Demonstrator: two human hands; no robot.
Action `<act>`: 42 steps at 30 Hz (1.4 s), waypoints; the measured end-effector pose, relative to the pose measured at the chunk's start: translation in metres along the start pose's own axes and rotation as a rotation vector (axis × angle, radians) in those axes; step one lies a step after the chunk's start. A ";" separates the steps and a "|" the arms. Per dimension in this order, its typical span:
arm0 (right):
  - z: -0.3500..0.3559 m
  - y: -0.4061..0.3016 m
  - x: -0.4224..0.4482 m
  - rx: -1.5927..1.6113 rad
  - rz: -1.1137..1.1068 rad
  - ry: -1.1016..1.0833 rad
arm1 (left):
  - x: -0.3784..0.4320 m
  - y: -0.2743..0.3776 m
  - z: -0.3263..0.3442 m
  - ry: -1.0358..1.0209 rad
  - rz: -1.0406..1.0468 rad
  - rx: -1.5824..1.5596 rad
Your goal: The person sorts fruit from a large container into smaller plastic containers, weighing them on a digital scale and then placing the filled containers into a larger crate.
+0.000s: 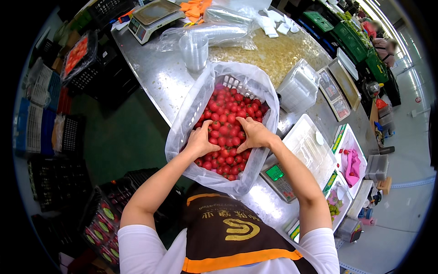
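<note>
Many red cherry tomatoes [224, 118] fill a plastic basket draped with a white liner bag [184, 116] in front of me. On the left side of the tomatoes rests my left hand [202, 138], its thumb and fingers apart. My right hand [255, 133] lies on the right side of them, fingers spread and pointing inward. Both hands touch the tomatoes, and a gap full of tomatoes lies between them. Neither hand is closed around one. The undersides of both hands are partly hidden. Behind the basket stands a stack of clear plastic cups [194, 51].
The basket sits at the metal table's edge [150, 92]. A digital scale [280, 181] stands close on the right, clear plastic boxes [299, 85] behind it. Another scale [154, 17] and bagged cups [226, 32] are at the back. Packed crates [106, 226] stand lower left.
</note>
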State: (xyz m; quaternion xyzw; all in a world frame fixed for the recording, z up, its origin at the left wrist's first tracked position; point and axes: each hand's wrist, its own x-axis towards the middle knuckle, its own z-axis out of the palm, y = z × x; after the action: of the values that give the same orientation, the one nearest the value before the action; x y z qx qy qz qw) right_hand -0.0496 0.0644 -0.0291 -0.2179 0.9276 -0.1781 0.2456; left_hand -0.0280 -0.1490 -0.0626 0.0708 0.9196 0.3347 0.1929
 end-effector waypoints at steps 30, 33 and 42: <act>0.006 -0.025 0.010 1.371 0.076 -0.132 | 0.008 0.012 -0.013 -0.280 -0.284 -1.109; -0.002 -0.029 0.003 1.333 -0.036 -0.071 | -0.002 0.018 -0.021 -0.247 -0.157 -1.202; 0.005 -0.028 -0.003 1.519 0.099 0.058 | -0.013 0.021 -0.024 -0.265 -0.055 -1.307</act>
State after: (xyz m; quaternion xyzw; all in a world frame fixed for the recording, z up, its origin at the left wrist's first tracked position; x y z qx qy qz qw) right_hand -0.0360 0.0412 -0.0197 0.0577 0.5650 -0.7619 0.3114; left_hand -0.0252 -0.1501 -0.0283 -0.0437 0.4974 0.8067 0.3160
